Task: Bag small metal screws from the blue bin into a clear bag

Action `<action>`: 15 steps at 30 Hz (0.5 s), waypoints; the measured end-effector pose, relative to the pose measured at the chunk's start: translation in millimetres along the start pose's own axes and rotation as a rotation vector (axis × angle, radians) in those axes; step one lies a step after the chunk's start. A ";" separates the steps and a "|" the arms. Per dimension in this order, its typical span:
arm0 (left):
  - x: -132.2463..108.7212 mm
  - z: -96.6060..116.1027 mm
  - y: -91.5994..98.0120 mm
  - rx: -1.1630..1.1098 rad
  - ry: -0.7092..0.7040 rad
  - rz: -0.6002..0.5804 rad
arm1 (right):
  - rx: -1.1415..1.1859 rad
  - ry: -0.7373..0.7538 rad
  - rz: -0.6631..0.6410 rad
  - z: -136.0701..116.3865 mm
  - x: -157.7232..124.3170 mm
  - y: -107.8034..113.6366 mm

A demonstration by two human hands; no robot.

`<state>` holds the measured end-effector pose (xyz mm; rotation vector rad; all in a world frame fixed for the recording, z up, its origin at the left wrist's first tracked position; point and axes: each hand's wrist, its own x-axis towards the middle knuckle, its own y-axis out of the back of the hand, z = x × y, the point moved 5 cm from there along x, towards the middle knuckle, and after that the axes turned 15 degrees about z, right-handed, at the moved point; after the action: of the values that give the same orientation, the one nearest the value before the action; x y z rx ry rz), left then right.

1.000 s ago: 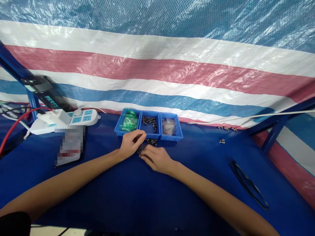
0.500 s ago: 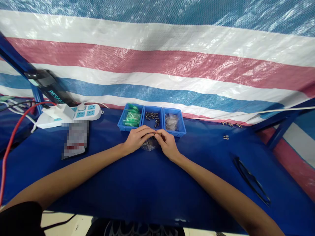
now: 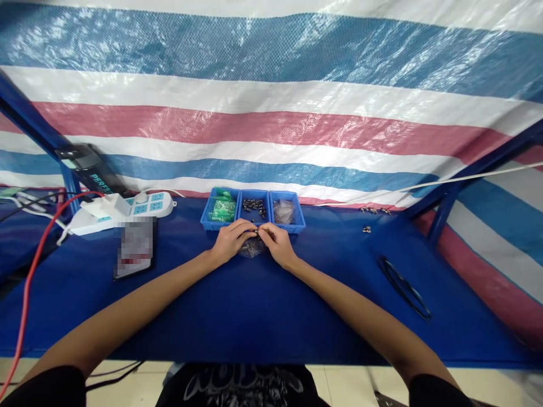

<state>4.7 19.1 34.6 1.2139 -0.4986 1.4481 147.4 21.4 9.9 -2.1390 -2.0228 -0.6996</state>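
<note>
My left hand (image 3: 230, 242) and my right hand (image 3: 278, 243) meet in front of the blue bins, fingertips pinched together. A small dark piece shows between them, too small to name. Right beneath the fingers lies a clear plastic bag (image 3: 251, 249) with thin pieces in it. Just beyond my hands stand three joined blue bins. The left bin (image 3: 208, 224) holds green plastic packets (image 3: 222, 208). Small dark metal fittings (image 3: 253, 206) lie in the middle bin. Clear plastic bags (image 3: 284, 212) fill part of the right bin (image 3: 300, 223).
To the left are a white power strip (image 3: 155, 206) with plugs, a phone-like slab (image 3: 136, 249), a black bottle (image 3: 95, 169) and a red cable (image 3: 31, 271). Small metal fittings (image 3: 367, 229) and black-framed glasses (image 3: 405, 287) lie to the right. A striped tarp (image 3: 271, 133) hangs behind.
The camera view has tilted up and shifted to the right. My hands stay together over the bag, and the small dark piece between my fingertips shows a little more.
</note>
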 end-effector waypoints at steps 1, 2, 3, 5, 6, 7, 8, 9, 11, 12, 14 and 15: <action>-0.3 -0.2 0.0 0.004 -0.002 -0.002 | 0.002 0.001 -0.001 0.3 0.0 -0.2; -0.7 -0.6 0.0 0.008 -0.003 -0.005 | 0.003 0.005 0.000 0.7 0.1 -0.2; -1.4 -1.2 -0.1 0.012 -0.003 -0.008 | 0.002 0.014 0.003 1.0 0.1 -0.1; -3.2 -2.9 -0.6 0.018 -0.005 -0.015 | -0.008 0.037 0.017 1.3 0.2 0.3; -4.1 -4.0 -0.9 0.023 -0.007 -0.016 | -0.014 0.048 0.027 1.4 0.2 0.5; -5.0 -5.0 -1.1 0.030 -0.009 -0.016 | -0.017 0.056 0.035 1.4 0.2 0.8; -5.6 -6.0 -1.1 0.037 -0.011 -0.015 | -0.019 0.062 0.042 1.4 0.2 0.9; -6.1 -6.9 -1.0 0.045 -0.014 -0.012 | -0.021 0.067 0.045 1.2 0.2 0.8; -6.3 -7.7 -0.6 0.057 -0.018 -0.013 | -0.029 0.078 0.045 0.5 0.2 0.4; -6.1 -7.7 -0.3 0.060 -0.018 -0.015 | -0.037 0.083 0.045 0.0 0.3 0.2; -5.7 -7.0 0.1 0.065 -0.019 -0.025 | -0.057 0.089 0.048 -0.8 0.3 -0.1; -5.4 -6.5 0.3 0.070 -0.019 -0.030 | -0.065 0.091 0.052 -1.1 0.3 -0.1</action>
<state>1.1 21.9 27.5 1.2864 -0.4440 1.4400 147.0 21.3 11.0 -2.1436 -1.9174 -0.8500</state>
